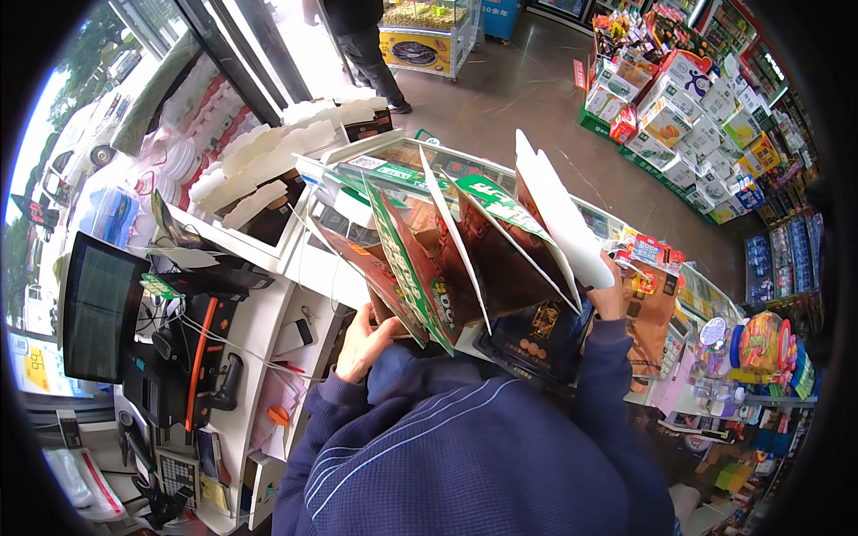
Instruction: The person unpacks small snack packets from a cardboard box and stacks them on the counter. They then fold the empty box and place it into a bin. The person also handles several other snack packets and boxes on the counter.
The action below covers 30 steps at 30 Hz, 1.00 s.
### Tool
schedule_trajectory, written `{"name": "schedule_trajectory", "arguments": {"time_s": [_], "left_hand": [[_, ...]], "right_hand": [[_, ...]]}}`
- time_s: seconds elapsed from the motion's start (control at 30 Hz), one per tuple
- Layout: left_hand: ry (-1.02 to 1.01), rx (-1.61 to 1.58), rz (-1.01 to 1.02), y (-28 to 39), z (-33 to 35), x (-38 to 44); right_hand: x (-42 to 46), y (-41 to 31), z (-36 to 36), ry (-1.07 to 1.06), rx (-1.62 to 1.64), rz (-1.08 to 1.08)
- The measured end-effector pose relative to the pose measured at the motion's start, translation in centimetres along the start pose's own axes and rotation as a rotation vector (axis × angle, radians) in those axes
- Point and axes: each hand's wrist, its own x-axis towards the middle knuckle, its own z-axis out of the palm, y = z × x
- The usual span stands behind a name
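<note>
Between my hands stands a brown cardboard display carton [503,268] with several upright printed panels fanned out across it. A green panel [402,275] with white lettering leans near its left end, and a white panel [560,214] rises at its right end. My left hand [362,342] grips the carton's near left edge, thumb on top. My right hand [608,291] holds the right end by the white panel; some of its fingers are hidden. Just below the carton, close to my right forearm, lie dark flat packages [536,338] with gold print.
A glass-topped counter [596,221] runs behind the carton. To the left are a monitor [100,308], a handheld barcode scanner [228,382] and a phone [293,337]. Brown packets [647,321] and candy jars [761,342] sit at right. A person [369,53] stands by the doorway.
</note>
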Motion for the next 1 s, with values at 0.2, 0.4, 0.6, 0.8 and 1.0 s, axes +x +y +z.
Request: {"name": "schedule_trajectory", "arguments": {"time_s": [0.2, 0.4, 0.6, 0.8, 1.0], "left_hand": [[0.047, -0.118, -0.022, -0.8, 1.5, 1.3], [0.212, -0.220, -0.096, 1.2, 3.5, 0.5], [0.116, -0.201, -0.071, 0.7, 2.4, 0.0], [0.224, 0.150, 0.495, -4.5, 0.8, -0.7], [0.275, 0.632, 0.371, 5.4, 0.7, -4.4]], "right_hand": [[1.3, 5.3, 1.0, -0.057, -0.100, 0.036], [0.4, 8.7, 3.0, 0.086, 0.111, 0.158], [-0.1, 3.4, 1.0, 0.064, 0.084, -0.054], [-1.0, 1.1, 1.1, 0.069, 0.051, 0.064], [-2.7, -2.8, -0.2, 0.245, 0.012, 0.028]]}}
